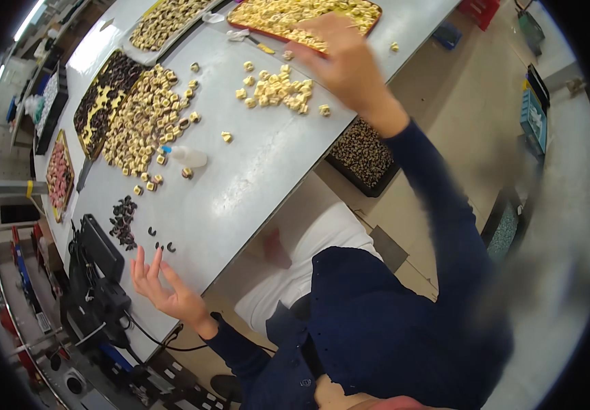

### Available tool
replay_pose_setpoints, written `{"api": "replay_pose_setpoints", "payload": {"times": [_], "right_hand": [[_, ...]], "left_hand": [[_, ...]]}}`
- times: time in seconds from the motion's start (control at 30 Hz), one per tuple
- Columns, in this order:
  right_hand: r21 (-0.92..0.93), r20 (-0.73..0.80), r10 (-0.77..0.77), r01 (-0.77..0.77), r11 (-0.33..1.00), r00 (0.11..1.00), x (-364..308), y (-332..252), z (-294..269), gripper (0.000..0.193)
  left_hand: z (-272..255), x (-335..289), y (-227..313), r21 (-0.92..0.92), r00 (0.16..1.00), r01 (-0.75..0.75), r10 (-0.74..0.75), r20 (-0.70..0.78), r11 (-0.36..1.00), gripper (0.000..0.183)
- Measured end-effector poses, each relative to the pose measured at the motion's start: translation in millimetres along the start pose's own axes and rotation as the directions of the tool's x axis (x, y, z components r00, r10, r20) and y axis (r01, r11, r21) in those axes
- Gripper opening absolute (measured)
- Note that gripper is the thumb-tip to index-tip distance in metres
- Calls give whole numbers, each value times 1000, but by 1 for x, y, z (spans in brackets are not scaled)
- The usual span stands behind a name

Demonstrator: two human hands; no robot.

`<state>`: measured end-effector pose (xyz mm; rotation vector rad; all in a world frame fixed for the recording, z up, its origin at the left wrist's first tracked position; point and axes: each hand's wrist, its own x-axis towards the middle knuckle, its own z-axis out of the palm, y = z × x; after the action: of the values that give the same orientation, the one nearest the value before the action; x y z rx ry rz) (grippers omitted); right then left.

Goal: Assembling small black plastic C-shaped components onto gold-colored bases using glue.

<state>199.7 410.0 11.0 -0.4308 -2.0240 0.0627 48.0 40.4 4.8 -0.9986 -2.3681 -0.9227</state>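
My left hand point(165, 292) is over the table's near left part, palm partly up and fingers apart. Just beyond its fingertips lie a few small black curved pieces point(170, 247), with a pile of similar pieces point(124, 220) farther off. I cannot tell whether the fingertips touch any of them. At the upper right, my right hand point(341, 65) is smeared by motion, over the table close to a red-rimmed tray point(283, 35) of pale yellow pieces. Beside it is a loose group of pale yellow blocky pieces point(278, 90). Whether its fingers hold anything is hidden by the blur.
A large heap of yellow-and-brown pieces point(146, 126) and a clear bottle with a blue tip point(189, 157) occupy the middle left. Other trays stand at the far side. A black device point(102, 247) with cables sits at the left edge. A dark bin point(363, 158) stands below the right edge.
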Motion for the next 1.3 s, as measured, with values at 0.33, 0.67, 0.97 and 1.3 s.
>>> {"api": "replay_pose_setpoints", "payload": {"times": [0.33,0.67,0.97,1.3], "right_hand": [[-477,-9,307,-274,835,952,-58,101,-24,21],[-413,194,619,-509,755,761,-62,171,-58,39],[80,266,609,-646,759,747,-42,95,-67,25],[623,662,288,-722,302,692,-45,-152,-6,42]], "left_hand": [[-10,-1,-17,35,999,9,-7,-50,999,22],[-28,5,-36,51,997,27,-30,75,998,28],[-18,18,-35,-101,975,57,-33,222,993,32],[-6,27,-42,-79,957,32,-8,291,996,23]]}}
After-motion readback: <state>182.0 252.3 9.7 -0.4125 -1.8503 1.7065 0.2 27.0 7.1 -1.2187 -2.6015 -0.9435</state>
